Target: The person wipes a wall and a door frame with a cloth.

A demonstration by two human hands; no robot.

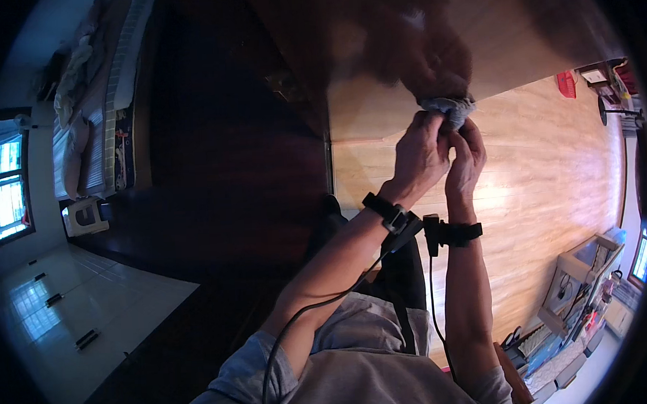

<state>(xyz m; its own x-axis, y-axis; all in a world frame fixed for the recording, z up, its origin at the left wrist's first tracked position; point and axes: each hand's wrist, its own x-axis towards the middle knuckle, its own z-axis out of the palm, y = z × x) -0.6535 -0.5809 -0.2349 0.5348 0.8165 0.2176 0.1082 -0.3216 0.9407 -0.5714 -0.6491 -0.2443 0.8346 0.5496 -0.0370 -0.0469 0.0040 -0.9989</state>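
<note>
A small bunched grey cloth [455, 111] is pinched between my two hands, up against a glossy brown panel [504, 42] that looks like a door. My left hand [419, 154] is closed, its fingertips on the cloth's near left side. Close beside it, my right hand [467, 156] is also closed, with fingers curled at the cloth's lower right. A dark mirror image of the hands shows in the panel's shiny surface. Part of the cloth is hidden behind the fingers.
Pale wood floor [524, 164] spreads to the right, with a cluttered shelf unit [572, 285] at the lower right and a red item [566, 84] farther off. Leftward lie a dark room, a bed [93, 140], a white stool [86, 217] and a white cabinet [111, 305]. Cables [299, 311] run along both forearms.
</note>
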